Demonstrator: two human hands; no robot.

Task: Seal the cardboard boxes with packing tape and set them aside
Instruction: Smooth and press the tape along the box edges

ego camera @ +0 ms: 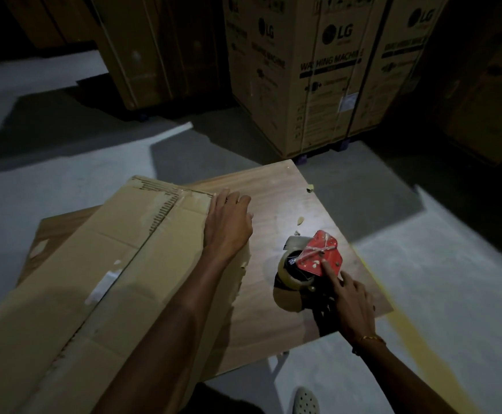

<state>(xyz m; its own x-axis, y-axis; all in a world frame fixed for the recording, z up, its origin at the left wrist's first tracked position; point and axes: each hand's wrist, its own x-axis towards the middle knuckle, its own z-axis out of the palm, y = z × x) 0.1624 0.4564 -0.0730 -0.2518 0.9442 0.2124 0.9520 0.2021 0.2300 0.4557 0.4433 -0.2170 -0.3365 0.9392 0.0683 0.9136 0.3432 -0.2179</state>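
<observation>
A flattish cardboard box (118, 264) lies on a wooden table (279, 198), with old tape strips along its centre seam. My left hand (227, 222) rests on the box's far right corner, its fingers bent over the edge. To the right, a red tape dispenser (318, 253) carrying a roll of clear tape (288, 277) sits on the table. My right hand (352, 300) grips the dispenser's dark handle, the index finger stretched out along the red plate. The handle is mostly hidden under the hand.
Large printed washing-machine cartons (318, 79) stand on the floor just beyond the table, with another tall carton (142, 55) to the left. Small tape scraps (300, 221) lie on the table. Grey concrete floor (453, 264) surrounds it. A light shoe (306, 401) shows at the bottom.
</observation>
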